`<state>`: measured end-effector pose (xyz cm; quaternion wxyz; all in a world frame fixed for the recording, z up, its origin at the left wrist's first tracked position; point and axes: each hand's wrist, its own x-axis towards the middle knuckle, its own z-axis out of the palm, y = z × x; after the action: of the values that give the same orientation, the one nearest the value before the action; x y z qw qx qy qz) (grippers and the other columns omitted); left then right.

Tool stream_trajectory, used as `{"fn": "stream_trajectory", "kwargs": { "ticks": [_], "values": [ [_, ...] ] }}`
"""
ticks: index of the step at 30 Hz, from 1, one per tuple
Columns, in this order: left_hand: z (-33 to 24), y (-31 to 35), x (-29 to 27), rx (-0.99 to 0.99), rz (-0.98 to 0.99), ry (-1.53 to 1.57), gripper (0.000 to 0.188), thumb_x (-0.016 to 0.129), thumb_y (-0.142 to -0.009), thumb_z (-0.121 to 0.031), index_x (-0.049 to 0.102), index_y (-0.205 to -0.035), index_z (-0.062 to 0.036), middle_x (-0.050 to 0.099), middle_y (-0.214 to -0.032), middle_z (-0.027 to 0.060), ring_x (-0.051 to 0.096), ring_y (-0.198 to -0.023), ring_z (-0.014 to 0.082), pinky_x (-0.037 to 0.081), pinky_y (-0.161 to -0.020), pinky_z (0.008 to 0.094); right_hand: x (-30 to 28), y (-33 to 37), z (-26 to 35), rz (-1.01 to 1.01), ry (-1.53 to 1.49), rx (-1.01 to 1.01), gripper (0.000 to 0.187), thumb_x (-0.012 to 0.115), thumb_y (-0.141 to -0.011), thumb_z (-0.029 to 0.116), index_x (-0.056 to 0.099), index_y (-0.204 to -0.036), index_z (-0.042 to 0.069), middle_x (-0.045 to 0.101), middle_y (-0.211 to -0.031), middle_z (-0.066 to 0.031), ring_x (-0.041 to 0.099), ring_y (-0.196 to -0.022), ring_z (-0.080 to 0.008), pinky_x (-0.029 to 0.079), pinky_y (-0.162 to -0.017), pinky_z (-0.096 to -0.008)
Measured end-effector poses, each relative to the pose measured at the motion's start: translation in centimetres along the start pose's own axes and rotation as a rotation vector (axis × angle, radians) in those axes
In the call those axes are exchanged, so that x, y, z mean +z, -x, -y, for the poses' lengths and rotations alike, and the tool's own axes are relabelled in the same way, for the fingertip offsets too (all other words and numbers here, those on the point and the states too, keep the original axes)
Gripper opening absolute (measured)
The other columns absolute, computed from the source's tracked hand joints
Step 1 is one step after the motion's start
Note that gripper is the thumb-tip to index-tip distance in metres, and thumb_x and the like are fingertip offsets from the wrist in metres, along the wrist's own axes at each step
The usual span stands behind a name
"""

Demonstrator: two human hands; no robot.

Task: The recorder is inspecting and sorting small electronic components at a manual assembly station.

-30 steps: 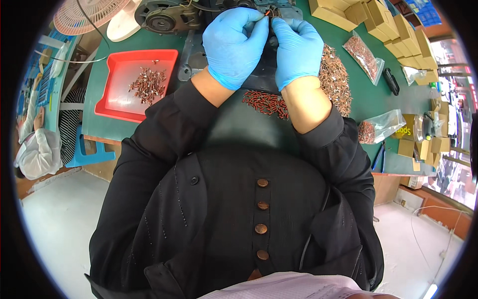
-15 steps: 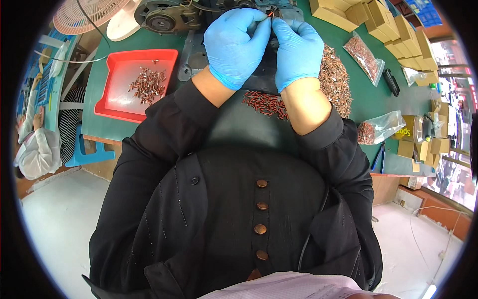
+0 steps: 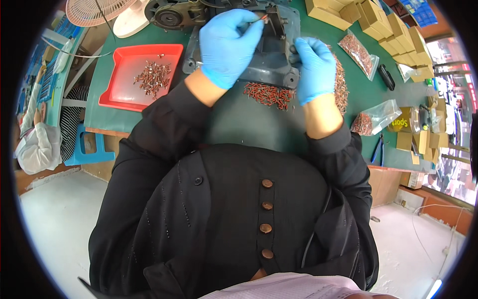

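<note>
My left hand (image 3: 230, 46), in a blue glove, pinches a small red part (image 3: 264, 17) by the upright of a dark bench machine (image 3: 271, 69). My right hand (image 3: 316, 67), also gloved, is at the machine's right edge with its fingers curled closed; whatever they may hold is hidden. In front of the machine base lies a loose pile of small red parts (image 3: 269, 95). A larger heap of copper-coloured parts (image 3: 341, 89) shows beside my right hand, which partly covers it. At left, a red tray (image 3: 112, 82) holds several small red and silvery pieces (image 3: 152, 78).
A motor (image 3: 172, 17) and a fan (image 3: 92, 11) stand at the back left. On the right are bags of parts (image 3: 357, 52) (image 3: 364, 123), a black tool (image 3: 386, 77), blue-handled pliers (image 3: 378, 149) and cardboard boxes (image 3: 376, 21). A person's sleeve (image 3: 30, 102) appears far left.
My right hand has moved away from my left, to the right and nearer me, uncovering the machine's upright. My left hand stays by the machine, still pinching. The whole view has shifted slightly.
</note>
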<state>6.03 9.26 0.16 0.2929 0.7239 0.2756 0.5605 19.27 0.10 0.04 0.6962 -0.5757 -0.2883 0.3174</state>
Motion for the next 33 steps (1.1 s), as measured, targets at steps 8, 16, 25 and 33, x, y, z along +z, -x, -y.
{"fn": "stream_trajectory", "kwargs": {
  "ticks": [8, 16, 25, 33],
  "values": [
    [4.9, 3.1, -14.3, -0.253, 0.211, -0.314, 0.012, 0.066, -0.080, -0.010, 0.065, -0.088, -0.0004, 0.064, -0.073, 0.0038, 0.060, -0.067, 0.0081, 0.047, -0.062, 0.0235, -10.7, 3.4, -2.3, 0.268, 0.994, 0.086, 0.018, 0.068, -0.075, 0.018, 0.069, -0.089, 0.006, 0.067, -0.076, -0.0113, 0.064, -0.069, -0.0188, 0.051, -0.068, -0.0306],
    [6.3, 4.1, -18.0, -0.329, 0.285, -0.606, 0.016, 0.065, -0.079, -0.012, 0.066, -0.092, -0.0022, 0.067, -0.080, 0.0085, 0.064, -0.071, 0.0149, 0.050, -0.068, 0.0267, -9.7, 5.4, -4.1, 0.362, 1.112, -0.098, 0.013, 0.065, -0.076, 0.014, 0.069, -0.088, 0.010, 0.066, -0.086, -0.0099, 0.064, -0.077, -0.0282, 0.051, -0.072, -0.0362],
    [1.7, 7.2, -5.0, 0.110, 0.750, -0.340, 0.008, 0.060, -0.077, -0.014, 0.062, -0.080, -0.0072, 0.062, -0.083, 0.0100, 0.059, -0.081, 0.0315, 0.047, -0.071, 0.0398, -10.1, 4.9, -4.8, 0.559, 1.432, -0.619, 0.009, 0.064, -0.076, 0.010, 0.061, -0.083, 0.005, 0.059, -0.081, -0.0124, 0.059, -0.074, -0.0315, 0.049, -0.066, -0.0397],
    [2.2, 7.5, -3.0, 0.221, 0.863, -0.418, 0.008, 0.062, -0.076, -0.008, 0.061, -0.084, -0.0076, 0.059, -0.082, 0.0093, 0.057, -0.077, 0.0313, 0.046, -0.067, 0.0392, -10.6, 6.7, -5.4, 0.488, 1.464, -0.673, 0.011, 0.058, -0.079, 0.013, 0.054, -0.082, 0.004, 0.057, -0.077, -0.0159, 0.058, -0.070, -0.0352, 0.049, -0.064, -0.0424]
  ]
}}
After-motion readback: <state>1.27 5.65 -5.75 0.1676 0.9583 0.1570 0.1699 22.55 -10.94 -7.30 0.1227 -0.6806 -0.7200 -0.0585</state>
